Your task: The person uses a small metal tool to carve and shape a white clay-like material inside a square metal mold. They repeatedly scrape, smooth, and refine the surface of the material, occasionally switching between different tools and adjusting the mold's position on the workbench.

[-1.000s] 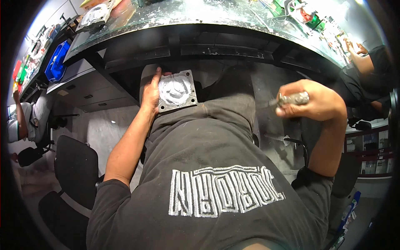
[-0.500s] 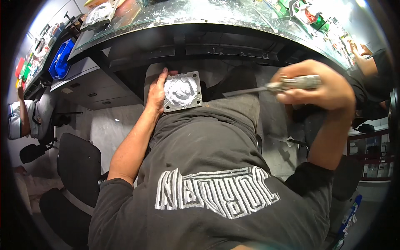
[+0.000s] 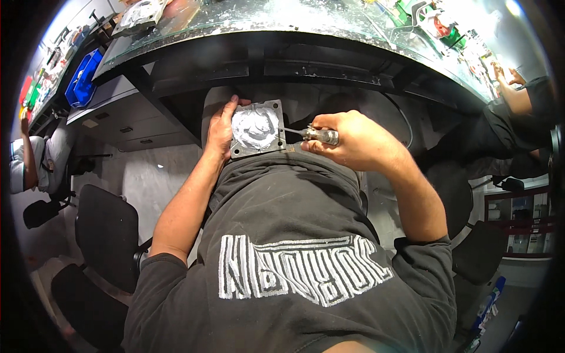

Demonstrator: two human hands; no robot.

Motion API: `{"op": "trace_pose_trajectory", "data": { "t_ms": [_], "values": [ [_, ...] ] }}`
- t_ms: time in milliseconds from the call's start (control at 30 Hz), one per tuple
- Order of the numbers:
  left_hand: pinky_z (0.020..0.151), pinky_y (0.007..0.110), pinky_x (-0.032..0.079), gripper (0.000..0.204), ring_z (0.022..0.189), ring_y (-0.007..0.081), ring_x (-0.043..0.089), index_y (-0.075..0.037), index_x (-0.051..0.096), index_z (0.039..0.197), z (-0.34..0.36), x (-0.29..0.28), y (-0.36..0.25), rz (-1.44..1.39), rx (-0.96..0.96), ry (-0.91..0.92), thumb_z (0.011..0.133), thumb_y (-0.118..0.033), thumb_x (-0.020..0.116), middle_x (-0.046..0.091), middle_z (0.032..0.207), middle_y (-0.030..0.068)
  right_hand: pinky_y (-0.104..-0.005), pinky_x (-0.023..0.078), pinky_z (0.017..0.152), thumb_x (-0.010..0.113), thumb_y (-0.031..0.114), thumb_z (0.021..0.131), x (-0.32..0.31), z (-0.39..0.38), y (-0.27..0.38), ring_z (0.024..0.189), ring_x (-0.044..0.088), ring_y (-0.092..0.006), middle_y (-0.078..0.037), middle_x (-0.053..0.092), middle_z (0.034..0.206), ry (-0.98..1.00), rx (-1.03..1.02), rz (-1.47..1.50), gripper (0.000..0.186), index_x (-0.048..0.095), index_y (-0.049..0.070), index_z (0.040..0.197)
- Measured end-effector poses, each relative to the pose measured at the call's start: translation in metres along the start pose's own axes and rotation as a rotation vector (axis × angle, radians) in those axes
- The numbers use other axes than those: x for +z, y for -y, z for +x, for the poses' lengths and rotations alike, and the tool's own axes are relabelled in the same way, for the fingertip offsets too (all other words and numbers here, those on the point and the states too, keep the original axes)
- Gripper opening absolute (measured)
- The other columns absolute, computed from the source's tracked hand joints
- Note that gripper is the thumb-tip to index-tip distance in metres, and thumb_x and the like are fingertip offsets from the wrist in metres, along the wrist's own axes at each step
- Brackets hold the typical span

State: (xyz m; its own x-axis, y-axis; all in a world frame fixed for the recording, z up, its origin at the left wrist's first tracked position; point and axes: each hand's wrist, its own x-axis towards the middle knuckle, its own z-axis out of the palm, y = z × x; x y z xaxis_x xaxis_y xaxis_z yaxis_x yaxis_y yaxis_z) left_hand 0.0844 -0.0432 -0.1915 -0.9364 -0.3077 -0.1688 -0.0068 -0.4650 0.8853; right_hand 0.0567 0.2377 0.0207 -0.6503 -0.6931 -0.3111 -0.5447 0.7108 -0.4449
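Observation:
My left hand [image 3: 222, 130] grips the left edge of a square grey metal mould plate [image 3: 257, 129], which rests on my lap. Its round recess has a whitish, silvery surface, and dark holes sit near the corners. In my right hand [image 3: 356, 141], fingers wrapped round the handle, is what looks like a screwdriver [image 3: 323, 136] with a clear handle and a thin metal shaft. The shaft points left, its end at the plate's right edge. Whether the tip touches the plate I cannot tell.
A glass-topped workbench [image 3: 235, 25] runs across in front, with another metal mould piece [image 3: 140, 17] at its far left. A blue bin [image 3: 86, 78] stands left, above grey drawers [image 3: 126, 117]. Black chairs [image 3: 106, 226] are behind on the left. Other people sit at both sides.
My right hand has swung left and down with the screwdriver, bringing its shaft from well away to the plate's right edge. My left hand and the plate stay nearly in place.

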Motion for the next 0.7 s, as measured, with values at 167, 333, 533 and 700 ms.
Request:
{"op": "trace_pose_trajectory", "data": {
  "t_ms": [167, 333, 533, 700],
  "values": [
    [0.081, 0.032, 0.060, 0.053, 0.088, 0.0170, 0.075, 0.001, 0.076, 0.118, -0.0059, 0.0113, -0.0090, 0.053, 0.000, -0.037, 0.105, -0.050, 0.070, 0.078, 0.102, 0.0106, -0.0453, 0.063, 0.087, 0.072, 0.052, 0.101, 0.0074, -0.0021, -0.0026, 0.092, 0.079, -0.0349, -0.020, 0.079, 0.096, 0.008, -0.005, -0.034, 0.052, 0.076, 0.003, 0.118],
    [0.080, 0.032, 0.060, 0.053, 0.088, 0.0171, 0.075, 0.002, 0.076, 0.116, -0.0038, 0.0084, -0.0081, 0.058, -0.009, -0.041, 0.105, -0.050, 0.070, 0.078, 0.102, 0.0107, -0.0446, 0.063, 0.085, 0.073, 0.052, 0.101, 0.0050, -0.0027, 0.0012, 0.091, 0.079, -0.0339, -0.020, 0.079, 0.096, 0.010, 0.011, -0.026, 0.053, 0.076, 0.002, 0.117],
    [0.082, 0.032, 0.060, 0.057, 0.089, 0.0168, 0.075, 0.001, 0.076, 0.116, -0.0053, 0.0119, -0.0091, 0.046, -0.014, -0.039, 0.105, -0.054, 0.068, 0.078, 0.101, 0.0099, -0.0443, 0.063, 0.083, 0.074, 0.052, 0.100, 0.0066, -0.0021, 0.0003, 0.089, 0.080, -0.0341, -0.020, 0.079, 0.095, 0.005, -0.029, -0.013, 0.053, 0.076, 0.002, 0.116],
    [0.083, 0.033, 0.060, 0.065, 0.090, 0.0171, 0.075, 0.001, 0.076, 0.116, -0.0016, 0.0084, -0.0064, 0.083, -0.006, -0.031, 0.105, -0.062, 0.063, 0.078, 0.102, 0.0102, -0.0457, 0.063, 0.084, 0.074, 0.051, 0.100, 0.0060, -0.0005, 0.0023, 0.090, 0.079, -0.0366, -0.020, 0.079, 0.094, 0.015, -0.062, -0.002, 0.051, 0.076, 0.002, 0.115]
  ]
}}
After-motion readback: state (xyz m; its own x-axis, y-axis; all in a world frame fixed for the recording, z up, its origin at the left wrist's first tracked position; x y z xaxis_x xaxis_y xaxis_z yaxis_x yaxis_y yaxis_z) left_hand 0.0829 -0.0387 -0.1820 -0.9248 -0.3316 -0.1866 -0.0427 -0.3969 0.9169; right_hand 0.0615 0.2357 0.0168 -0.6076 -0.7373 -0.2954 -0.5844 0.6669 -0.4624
